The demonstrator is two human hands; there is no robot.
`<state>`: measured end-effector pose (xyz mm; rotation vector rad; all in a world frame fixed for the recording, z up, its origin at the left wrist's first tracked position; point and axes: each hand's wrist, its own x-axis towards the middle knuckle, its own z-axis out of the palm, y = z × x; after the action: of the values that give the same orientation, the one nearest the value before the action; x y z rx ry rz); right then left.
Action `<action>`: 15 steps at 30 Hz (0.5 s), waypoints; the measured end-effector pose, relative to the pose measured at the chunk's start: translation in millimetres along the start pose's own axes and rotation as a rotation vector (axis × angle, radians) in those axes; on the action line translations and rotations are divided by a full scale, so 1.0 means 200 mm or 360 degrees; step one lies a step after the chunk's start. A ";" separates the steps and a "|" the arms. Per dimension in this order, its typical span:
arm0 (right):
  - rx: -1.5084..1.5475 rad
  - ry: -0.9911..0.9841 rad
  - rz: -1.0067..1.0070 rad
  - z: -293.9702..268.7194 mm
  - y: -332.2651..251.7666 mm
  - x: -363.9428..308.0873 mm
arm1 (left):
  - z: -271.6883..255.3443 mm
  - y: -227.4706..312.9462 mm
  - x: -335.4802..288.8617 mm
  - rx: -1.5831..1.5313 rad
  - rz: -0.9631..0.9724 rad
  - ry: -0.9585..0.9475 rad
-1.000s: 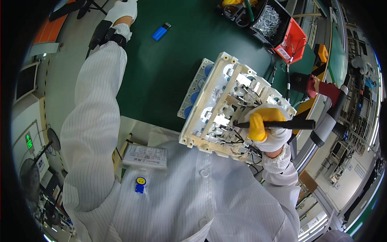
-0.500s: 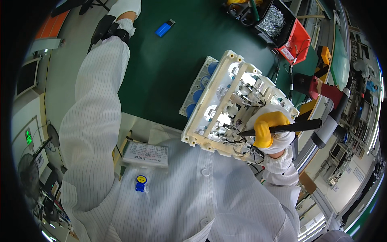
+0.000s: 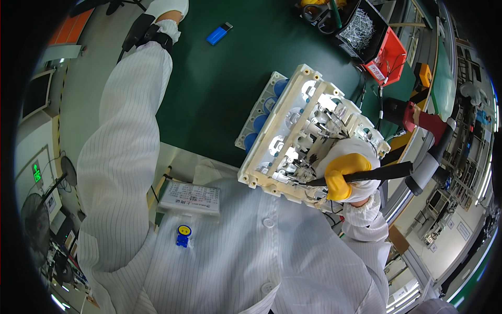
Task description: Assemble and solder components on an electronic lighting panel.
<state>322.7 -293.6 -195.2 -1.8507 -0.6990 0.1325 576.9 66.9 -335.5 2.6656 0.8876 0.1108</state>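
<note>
My right hand (image 3: 351,170), in a white glove with yellow fingertips, is closed round a long black tool (image 3: 387,171). The tool is broad at its right end and tapers leftward to a thin tip; its exact kind does not show. That tip reaches the near part of a cream plastic housing (image 3: 254,163), tilted and filled with metal contacts, clear parts and thin black wires. My gloved left hand (image 3: 168,7) lies far off at the top edge, its fingers cut off by the picture. Behind the housing sits a cream strip with blue discs (image 3: 260,123).
A blue stick-like object (image 3: 217,35) lies on the green table (image 3: 209,94). At the far right stand a black bin of metal pins (image 3: 358,32), a red bin (image 3: 389,60) and scissors (image 3: 327,23). A red-and-black power tool (image 3: 418,118) rests at the right.
My right hand has tilted slightly, and the black tool's tip has shifted a little left and nearer over the housing. The left arm has barely moved.
</note>
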 end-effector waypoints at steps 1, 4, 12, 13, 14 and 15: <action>-0.0110 -0.0059 -0.0029 -0.01 -0.01 0.02 | -0.01 0.00 0.00 -0.0008 -0.0020 0.0006; -0.0196 -0.0066 0.0000 0.01 -0.01 0.00 | -0.03 0.01 -0.02 -0.0008 -0.0031 0.0001; -0.0099 -0.0172 -0.0093 0.02 -0.02 0.06 | -0.04 -0.01 -0.01 0.0002 -0.0030 0.0026; -0.0103 -0.0171 -0.0090 0.02 -0.02 0.07 | -0.03 0.00 -0.01 -0.0008 -0.0030 0.0025; -0.0115 -0.0214 -0.0076 0.02 -0.02 0.07 | -0.02 0.00 -0.01 -0.0018 -0.0029 0.0026; -0.0127 -0.0258 -0.0063 0.02 -0.02 0.07 | -0.02 0.01 -0.01 -0.0020 -0.0027 0.0024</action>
<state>330.8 -281.4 -189.3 -1.9156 -0.8631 0.2338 575.9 65.5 -331.0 2.6481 0.9113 0.1323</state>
